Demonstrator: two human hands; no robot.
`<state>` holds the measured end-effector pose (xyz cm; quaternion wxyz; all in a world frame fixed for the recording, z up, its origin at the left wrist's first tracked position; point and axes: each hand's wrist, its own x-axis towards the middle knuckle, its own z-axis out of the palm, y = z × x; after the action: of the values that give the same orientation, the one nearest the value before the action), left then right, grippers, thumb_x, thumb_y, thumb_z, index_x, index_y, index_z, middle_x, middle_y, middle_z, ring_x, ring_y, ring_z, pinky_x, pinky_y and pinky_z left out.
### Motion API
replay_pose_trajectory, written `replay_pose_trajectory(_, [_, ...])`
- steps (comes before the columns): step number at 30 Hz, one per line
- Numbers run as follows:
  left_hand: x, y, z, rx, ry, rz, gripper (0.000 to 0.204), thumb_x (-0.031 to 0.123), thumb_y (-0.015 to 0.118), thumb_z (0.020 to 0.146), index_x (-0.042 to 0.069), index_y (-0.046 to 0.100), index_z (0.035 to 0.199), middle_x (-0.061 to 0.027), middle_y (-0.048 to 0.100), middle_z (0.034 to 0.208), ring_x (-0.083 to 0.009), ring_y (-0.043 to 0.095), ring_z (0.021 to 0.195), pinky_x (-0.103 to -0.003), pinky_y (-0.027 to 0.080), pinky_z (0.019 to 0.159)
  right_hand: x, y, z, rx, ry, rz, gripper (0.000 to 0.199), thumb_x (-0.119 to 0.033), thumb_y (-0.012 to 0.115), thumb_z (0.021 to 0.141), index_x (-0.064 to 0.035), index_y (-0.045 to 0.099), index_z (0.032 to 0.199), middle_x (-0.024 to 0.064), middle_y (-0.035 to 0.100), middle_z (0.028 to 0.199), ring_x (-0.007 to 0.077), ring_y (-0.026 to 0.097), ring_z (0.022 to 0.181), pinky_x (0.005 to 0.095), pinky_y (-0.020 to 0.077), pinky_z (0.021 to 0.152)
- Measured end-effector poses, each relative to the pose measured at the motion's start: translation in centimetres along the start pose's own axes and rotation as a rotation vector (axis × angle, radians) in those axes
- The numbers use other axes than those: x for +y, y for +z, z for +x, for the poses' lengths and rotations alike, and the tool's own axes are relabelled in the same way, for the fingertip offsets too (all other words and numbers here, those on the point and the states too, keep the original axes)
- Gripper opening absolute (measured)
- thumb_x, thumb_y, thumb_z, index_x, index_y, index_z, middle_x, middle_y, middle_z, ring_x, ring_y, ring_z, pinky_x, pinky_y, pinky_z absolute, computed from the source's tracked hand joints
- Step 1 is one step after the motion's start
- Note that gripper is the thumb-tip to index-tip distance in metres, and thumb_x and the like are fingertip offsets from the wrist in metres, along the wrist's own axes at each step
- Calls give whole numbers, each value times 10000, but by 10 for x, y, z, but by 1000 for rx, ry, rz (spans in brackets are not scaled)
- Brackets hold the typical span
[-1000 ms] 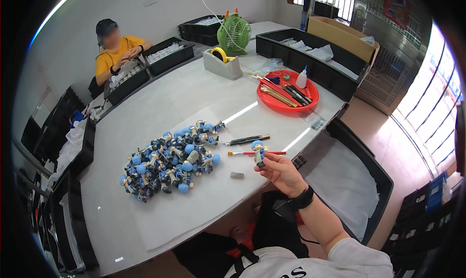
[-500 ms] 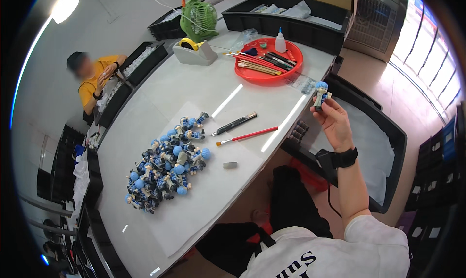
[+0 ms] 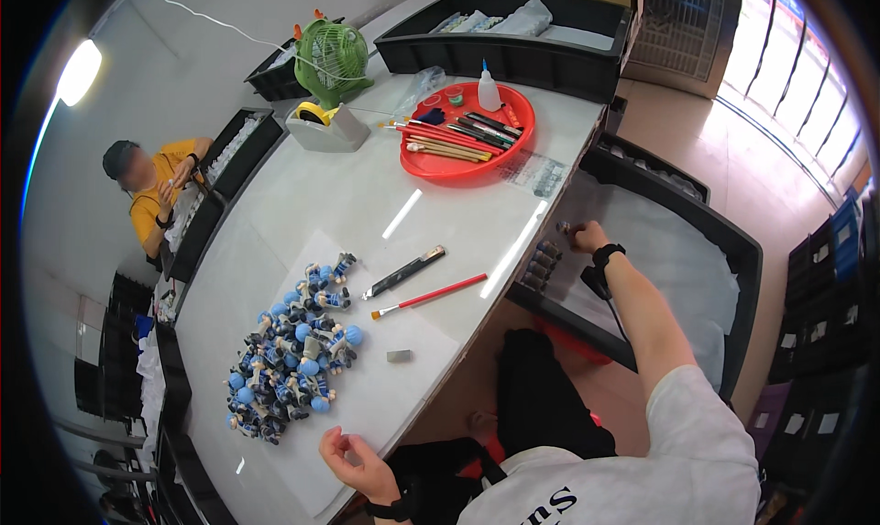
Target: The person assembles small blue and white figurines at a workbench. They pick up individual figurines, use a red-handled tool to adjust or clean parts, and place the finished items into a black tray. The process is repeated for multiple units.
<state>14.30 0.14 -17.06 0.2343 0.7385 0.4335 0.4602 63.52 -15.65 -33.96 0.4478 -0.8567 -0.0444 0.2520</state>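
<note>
Many blue-haired figurines (image 3: 291, 364) lie heaped on the surface (image 3: 307, 199). Inside the lined black tray (image 3: 750, 273), the right hand (image 3: 587, 238) bends nearly closed at a small figurine (image 3: 563, 227), its grip too small to tell; the left hand (image 3: 356, 464) hangs half-open, empty, by the surface's near edge.

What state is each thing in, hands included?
Left hand: empty, half-curled
Right hand: in black tray, at a figurine; grip unclear
Black tray: open, lined white
Figurine pile: jumbled
Cutter knife: lying flat
Red paintbrush: lying flat
Squeeze bottle: upright
Tape dispenser: loaded, yellow roll
Green fan: upright; running, can't tell
</note>
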Motion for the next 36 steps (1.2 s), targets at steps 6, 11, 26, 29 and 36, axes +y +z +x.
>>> replay_pose_trajectory(6, [5, 7, -1, -5, 109, 160, 271, -52, 486, 738, 8, 476, 1002, -79, 491, 959, -156, 456, 738, -277, 381, 697, 61, 35, 85, 58, -287, -825, 240, -234, 533, 761, -59, 663, 860, 188, 615, 904, 313, 590, 884, 340, 466, 779])
replay_pose_trajectory(11, [7, 10, -1, -13, 124, 186, 281, -54, 507, 720, 9, 476, 992, -86, 489, 957, -157, 455, 700, -276, 378, 681, 54, 46, 86, -179, -564, -1371, 234, -233, 506, 773, -84, 651, 879, 120, 628, 946, 264, 606, 878, 331, 486, 744])
replay_pose_trajectory(26, [11, 13, 0, -13, 172, 215, 260, -70, 513, 695, -22, 488, 950, -142, 501, 977, -206, 483, 696, -284, 407, 633, 30, 30, 38, 36, -73, -190, 465, -374, 673, 679, 39, 635, 889, 186, 641, 802, 215, 638, 732, 311, 493, 677])
replay_pose_trajectory(29, [9, 17, 1, -20, 198, 202, 258, -68, 520, 693, -22, 491, 946, -145, 503, 978, -211, 487, 700, -284, 413, 633, 35, 28, 37, 100, -115, -194, 475, -378, 664, 683, 32, 630, 919, 189, 639, 839, 230, 635, 773, 317, 489, 706])
replay_pose_trajectory(36, [8, 10, 5, 18, 176, 176, 244, -32, 576, 677, -6, 506, 909, -151, 540, 928, -234, 513, 656, -301, 435, 586, 57, 33, 46, 301, -462, -368, 463, -350, 644, 721, 35, 599, 974, 220, 609, 921, 350, 591, 865, 376, 463, 770])
